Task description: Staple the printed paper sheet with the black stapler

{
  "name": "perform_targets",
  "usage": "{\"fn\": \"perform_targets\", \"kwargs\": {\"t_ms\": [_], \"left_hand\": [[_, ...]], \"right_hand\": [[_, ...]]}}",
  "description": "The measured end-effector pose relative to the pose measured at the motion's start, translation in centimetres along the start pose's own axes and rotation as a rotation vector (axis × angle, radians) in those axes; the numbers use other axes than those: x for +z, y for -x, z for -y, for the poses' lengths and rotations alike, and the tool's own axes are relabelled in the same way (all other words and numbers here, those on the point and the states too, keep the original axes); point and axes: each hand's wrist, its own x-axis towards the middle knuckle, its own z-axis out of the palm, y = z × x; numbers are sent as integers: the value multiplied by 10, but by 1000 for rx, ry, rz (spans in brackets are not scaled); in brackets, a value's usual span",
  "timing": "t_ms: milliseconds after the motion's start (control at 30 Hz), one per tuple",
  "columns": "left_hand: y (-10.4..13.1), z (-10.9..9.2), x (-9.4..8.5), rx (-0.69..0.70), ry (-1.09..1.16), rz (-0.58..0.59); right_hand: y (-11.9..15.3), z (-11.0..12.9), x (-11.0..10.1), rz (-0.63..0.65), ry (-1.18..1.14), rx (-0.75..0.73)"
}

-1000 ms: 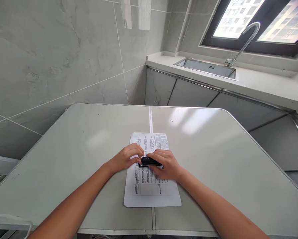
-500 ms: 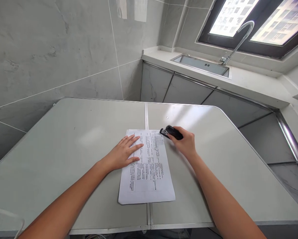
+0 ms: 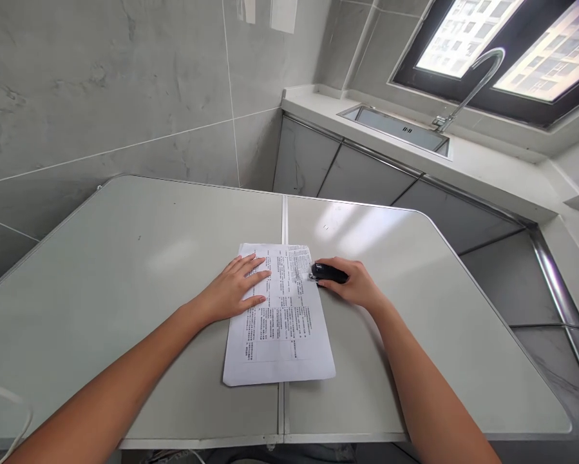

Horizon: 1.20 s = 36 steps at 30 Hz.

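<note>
Right hand is clamped around a black stapler, thumb on the near side and fingers over the far side. Left hand lies palm down, open, its fingers spread apart and pointing right, pressing on the left part of some white paper. The stapler's metal front end points left and meets the paper's right edge, in its upper half; whether the edge sits between the stapler's jaws cannot be made out. The stapler is dark and glossy, its rear hidden by the grip. The paper lies flat, longer than it is wide, covered in dark print too small to read, with a wide blank margin along the near end; I cannot tell how many sheets there are. It straddles the central seam of a pale grey-green tabletop. A white cord curves at the near left corner.
</note>
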Motion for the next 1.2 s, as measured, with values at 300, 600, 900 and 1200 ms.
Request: {"fn": "perform_targets", "kwargs": {"t_ms": [300, 600, 900, 1200], "left_hand": [[0, 0, -3, 17, 1, 15], [1, -1, -4, 12, 0, 11], [1, -1, -4, 4, 3, 5], [0, -4, -7, -2, 13, 8]], "right_hand": [[-4, 8, 8, 35, 108, -121], [-6, 18, 11, 68, 206, -88], [-5, 24, 12, 78, 225, -43], [-6, 28, 13, 97, 279, -32]]}}
